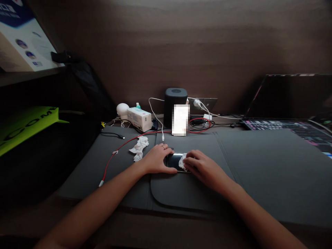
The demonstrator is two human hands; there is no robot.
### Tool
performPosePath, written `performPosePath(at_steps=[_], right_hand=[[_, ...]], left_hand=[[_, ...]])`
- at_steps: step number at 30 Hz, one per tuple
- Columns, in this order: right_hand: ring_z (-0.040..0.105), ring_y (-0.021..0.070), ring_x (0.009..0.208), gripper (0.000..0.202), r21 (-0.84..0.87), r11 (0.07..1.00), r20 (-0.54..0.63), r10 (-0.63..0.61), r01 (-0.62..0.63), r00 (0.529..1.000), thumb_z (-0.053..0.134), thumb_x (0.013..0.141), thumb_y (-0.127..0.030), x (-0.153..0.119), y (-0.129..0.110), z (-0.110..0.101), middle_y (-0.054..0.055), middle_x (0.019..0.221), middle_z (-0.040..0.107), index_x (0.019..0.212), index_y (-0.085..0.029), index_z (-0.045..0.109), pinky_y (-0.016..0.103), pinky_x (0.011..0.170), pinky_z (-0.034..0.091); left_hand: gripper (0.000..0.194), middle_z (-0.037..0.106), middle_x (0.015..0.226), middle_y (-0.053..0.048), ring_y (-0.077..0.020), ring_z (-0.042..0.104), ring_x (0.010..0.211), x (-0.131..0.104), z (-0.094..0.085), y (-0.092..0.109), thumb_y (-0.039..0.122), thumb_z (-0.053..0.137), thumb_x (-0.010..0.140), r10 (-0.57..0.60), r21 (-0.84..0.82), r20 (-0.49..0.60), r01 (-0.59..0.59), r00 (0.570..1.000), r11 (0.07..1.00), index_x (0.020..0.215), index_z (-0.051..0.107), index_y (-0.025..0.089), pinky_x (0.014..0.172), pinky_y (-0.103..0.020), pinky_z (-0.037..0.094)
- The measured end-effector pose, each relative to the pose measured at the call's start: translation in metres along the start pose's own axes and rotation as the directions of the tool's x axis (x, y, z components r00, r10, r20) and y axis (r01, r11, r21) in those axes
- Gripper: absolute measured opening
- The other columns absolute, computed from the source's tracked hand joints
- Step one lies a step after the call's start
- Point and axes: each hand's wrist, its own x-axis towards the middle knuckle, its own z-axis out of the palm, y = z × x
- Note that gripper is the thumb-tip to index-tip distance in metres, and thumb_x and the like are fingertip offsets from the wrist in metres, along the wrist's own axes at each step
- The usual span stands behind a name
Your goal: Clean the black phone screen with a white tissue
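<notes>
A dark smartphone (174, 161) lies flat on the grey desk mat (202, 197), its long side running left to right. My left hand (157, 159), with a ring on one finger, grips the phone's left end between thumb and fingers. In my right hand (201, 166) a crumpled white tissue (182, 162) is pinched, pressed against the right part of the phone's screen. The phone's right end is hidden behind the tissue and fingers. More crumpled tissue (140, 148) rests on the mat just left of my left hand.
Behind the phone stand a black speaker (169, 107) and a bright, blurred-out upright rectangle (180, 120). A red cable (110, 160) crosses the mat's left side; a white cable (163, 129) ends near my left hand. A tissue box (140, 119) is back left, an open laptop (287, 100) right.
</notes>
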Motion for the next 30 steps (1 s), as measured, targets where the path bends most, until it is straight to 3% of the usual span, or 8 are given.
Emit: performPosePath(at_steps=[7,11,19,25,30], right_hand=[[0.058,0.0196,0.080,0.020,0.014,0.995,0.096,0.098,-0.100,0.991,0.049,0.098,-0.021,-0.004,0.014,-0.011,0.008,0.092,0.060,0.087,-0.019,0.065,0.030,0.072,0.046],[0.057,0.0187,0.079,0.023,-0.006,0.997,0.132,0.073,-0.073,0.989,0.047,0.099,-0.022,0.000,0.007,-0.009,0.007,0.091,0.059,0.085,-0.019,0.065,0.028,0.070,0.044],[0.056,0.0199,0.079,0.020,0.013,0.995,0.087,0.102,-0.103,0.991,0.047,0.099,-0.021,0.001,0.011,-0.010,0.008,0.091,0.058,0.090,-0.019,0.065,0.031,0.071,0.046],[0.057,0.0200,0.081,0.022,0.014,0.998,0.109,0.056,-0.058,0.993,0.046,0.099,-0.021,0.004,0.003,-0.005,0.009,0.094,0.059,0.090,-0.018,0.066,0.030,0.071,0.046],[0.057,0.0187,0.076,0.022,-0.019,0.991,0.103,0.137,-0.136,0.985,0.047,0.099,-0.023,0.001,0.004,-0.007,0.007,0.089,0.057,0.089,-0.019,0.066,0.029,0.069,0.045]], left_hand=[[0.067,0.060,0.111,-0.008,-0.0293,0.056,0.107,-0.001,0.001,-0.001,0.067,0.074,0.068,-0.013,0.003,0.004,0.013,1.000,1.000,0.115,0.063,0.021,0.095,-0.041,0.046],[0.066,0.060,0.111,-0.009,-0.0294,0.056,0.107,-0.001,0.001,-0.001,0.067,0.074,0.068,-0.004,0.007,-0.002,0.004,1.000,1.000,0.115,0.063,0.021,0.095,-0.041,0.046],[0.065,0.061,0.110,-0.008,-0.0292,0.057,0.107,0.000,0.000,0.000,0.065,0.075,0.068,-0.007,0.001,0.006,0.007,1.000,1.000,0.115,0.063,0.022,0.096,-0.041,0.046],[0.065,0.061,0.109,-0.009,-0.0297,0.057,0.107,0.000,-0.002,0.002,0.065,0.075,0.068,-0.012,0.006,0.005,0.012,1.000,1.000,0.113,0.064,0.020,0.095,-0.040,0.047],[0.065,0.060,0.110,-0.009,-0.0288,0.057,0.105,0.000,-0.001,0.001,0.065,0.075,0.068,-0.003,0.009,0.010,0.003,1.000,1.000,0.114,0.063,0.020,0.094,-0.040,0.046]])
